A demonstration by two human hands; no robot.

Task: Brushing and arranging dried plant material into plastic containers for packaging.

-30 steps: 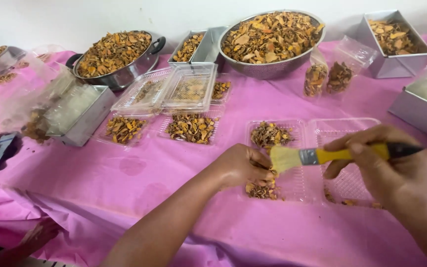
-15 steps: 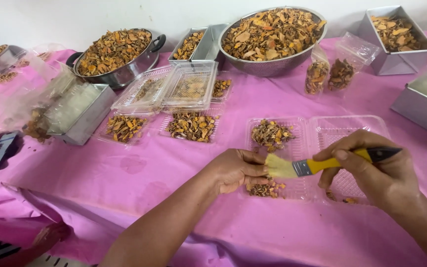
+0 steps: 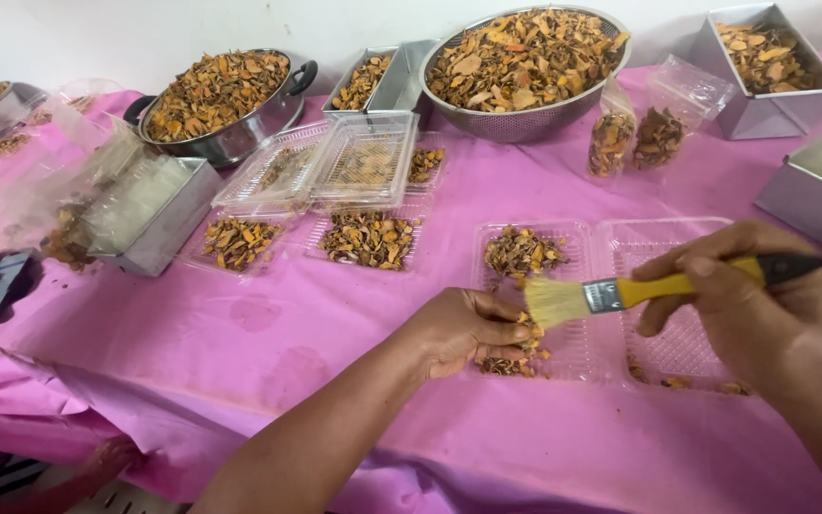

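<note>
My right hand (image 3: 763, 314) is closed around the yellow handle of a flat brush (image 3: 663, 286), so this grip is fully shut on it, and the pale bristles point to the left, just above the clear plastic tray (image 3: 611, 295) that lies open on the pink bench (image 3: 335, 343). My left hand (image 3: 459, 328) rests at the near left corner of this tray, its fingers curled together on some dried orange-brown pieces (image 3: 516, 347); this grip is nearly closed, but I cannot tell how many pieces it really holds. The bristles are just beside my left fingertips. In the left half of the tray there is a small heap of the same dried pieces (image 3: 520, 252), and the right half has only a few crumbs. Farther on the bench I see 2 more filled trays (image 3: 368, 238), with a stack of clear lids (image 3: 359, 162) behind them, a big steel bowl (image 3: 525, 62) full of pieces, a pot with black handles (image 3: 225, 100), and 2 small filled bags (image 3: 635, 138) standing near the bowl.
</note>
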